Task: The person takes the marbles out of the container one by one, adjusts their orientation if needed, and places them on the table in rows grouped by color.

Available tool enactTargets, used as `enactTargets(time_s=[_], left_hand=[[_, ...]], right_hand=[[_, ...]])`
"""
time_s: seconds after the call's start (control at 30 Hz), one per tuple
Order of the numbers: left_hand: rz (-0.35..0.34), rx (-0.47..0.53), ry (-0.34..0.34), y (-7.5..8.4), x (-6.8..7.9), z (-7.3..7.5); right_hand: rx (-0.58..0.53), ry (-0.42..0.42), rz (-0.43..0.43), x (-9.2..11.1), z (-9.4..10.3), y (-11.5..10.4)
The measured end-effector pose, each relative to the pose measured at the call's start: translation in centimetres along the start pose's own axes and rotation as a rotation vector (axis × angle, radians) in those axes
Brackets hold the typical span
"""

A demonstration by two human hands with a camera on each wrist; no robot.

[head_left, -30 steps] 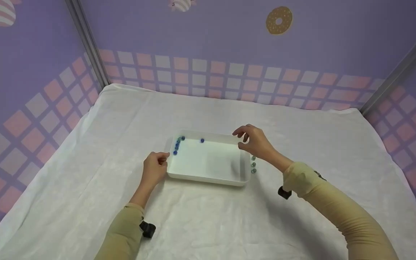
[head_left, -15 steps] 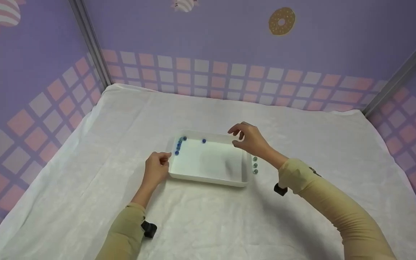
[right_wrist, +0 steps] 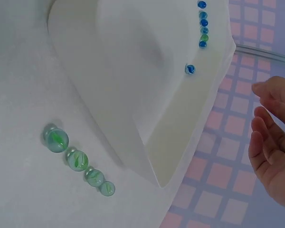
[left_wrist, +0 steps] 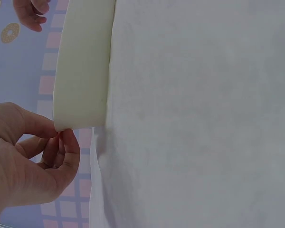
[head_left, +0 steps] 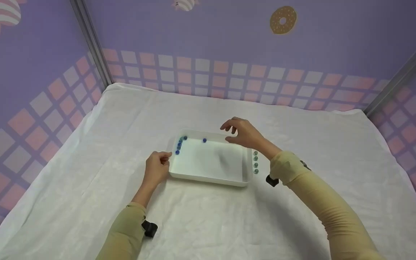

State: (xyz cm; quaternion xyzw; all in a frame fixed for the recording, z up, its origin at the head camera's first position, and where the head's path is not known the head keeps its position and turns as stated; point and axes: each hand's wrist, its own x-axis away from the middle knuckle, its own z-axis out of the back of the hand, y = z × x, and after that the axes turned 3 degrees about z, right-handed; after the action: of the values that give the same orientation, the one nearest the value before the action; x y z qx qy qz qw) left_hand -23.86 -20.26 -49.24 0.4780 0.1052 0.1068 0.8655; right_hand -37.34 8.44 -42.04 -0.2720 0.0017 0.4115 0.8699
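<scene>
My left hand (head_left: 156, 167) pinches the left edge of a shallow white tray (head_left: 208, 179); in the left wrist view its thumb and fingertips meet at the tray's corner. Above the tray's far right part hovers my right hand (head_left: 246, 133), thumb and loosely bent fingers apart, nothing between them. Inside the tray, a row of mostly blue marbles (right_wrist: 204, 23), with a green one (right_wrist: 204, 37) among them, lines the left wall. A single blue marble (head_left: 204, 140) lies apart by the back wall. Several clear marbles with green swirls (right_wrist: 78, 160) form a line outside the tray's right wall.
A white cloth (head_left: 200, 220) with wrinkles covers the table. Purple walls with pink and white squares (head_left: 220, 79) stand behind and at both sides, with grey metal posts (head_left: 91, 41) at the corners.
My right hand has moved left and slightly away, further over the tray, uncovering another green-swirled marble at the right. The left hand keeps its place at the tray's edge.
</scene>
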Motion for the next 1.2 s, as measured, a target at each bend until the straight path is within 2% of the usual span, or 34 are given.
enactTargets(time_s=[0.13, 0.5, 0.67, 0.93, 1.2], left_hand=[[0.004, 0.002, -0.003, 0.0, 0.0, 0.0], [-0.010, 0.002, 0.003, -0.1, 0.0, -0.1], [-0.016, -0.003, 0.006, -0.1, 0.0, -0.1], [0.022, -0.016, 0.001, 0.1, 0.0, 0.0], [0.013, -0.011, 0.003, -0.1, -0.1, -0.2]], right_hand=[[0.037, -0.057, 0.022, -1.0, 0.1, 0.4], [0.075, -0.142, 0.063, -3.2, 0.0, 1.5], [0.112, -0.182, 0.075, -4.1, -0.3, 1.2], [0.165, -0.208, 0.083, -5.8, -1.3, 0.8], [0.244, -0.198, 0.074, -7.0, -3.0, 0.4]])
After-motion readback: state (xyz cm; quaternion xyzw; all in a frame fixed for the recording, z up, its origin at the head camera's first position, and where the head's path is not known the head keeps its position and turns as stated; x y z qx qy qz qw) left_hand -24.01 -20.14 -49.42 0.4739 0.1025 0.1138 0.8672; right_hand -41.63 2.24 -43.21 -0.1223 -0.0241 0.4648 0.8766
